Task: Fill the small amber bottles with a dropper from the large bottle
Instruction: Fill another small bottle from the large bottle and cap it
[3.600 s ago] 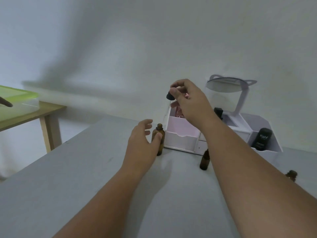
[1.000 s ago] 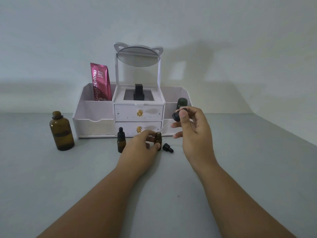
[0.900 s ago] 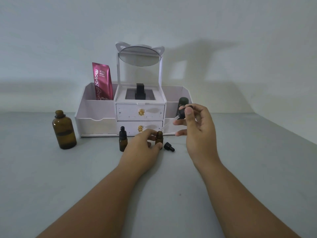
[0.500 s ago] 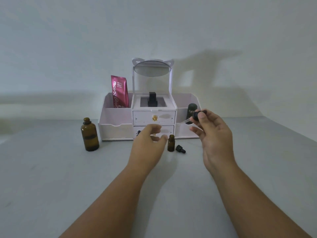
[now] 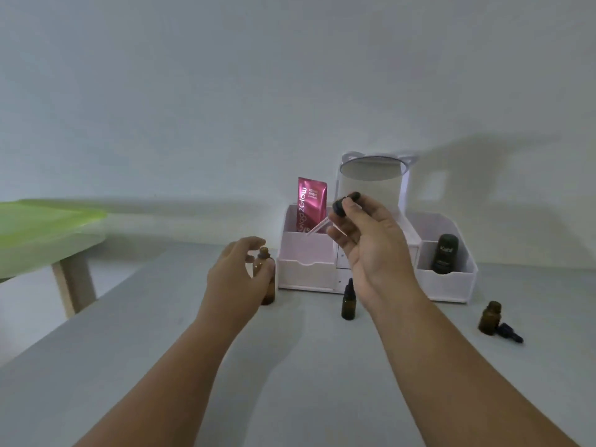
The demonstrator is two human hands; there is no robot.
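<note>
My right grip [image 5: 371,246] pinches the black-capped glass dropper [image 5: 345,204], my left grip [image 5: 238,272] holds the large amber bottle [image 5: 269,287]; next, I think, aim into its neck.

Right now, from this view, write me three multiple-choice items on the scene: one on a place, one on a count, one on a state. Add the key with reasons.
1. Where is the pink sachet?
A. under the mirror
B. standing in the organiser, left compartment
C. inside a drawer

2. How many small amber bottles stand on the table?
A. one
B. two
C. four

3. What state is the far-right small bottle in?
A. upright and open, cap beside it
B. capped
C. tipped over

Key:
1 B, the sachet rises out of the left compartment.
2 B, there is a capped bottle in front of the organiser and an open one further right.
3 A, its neck is bare and the dropper cap lies next to it.
</note>
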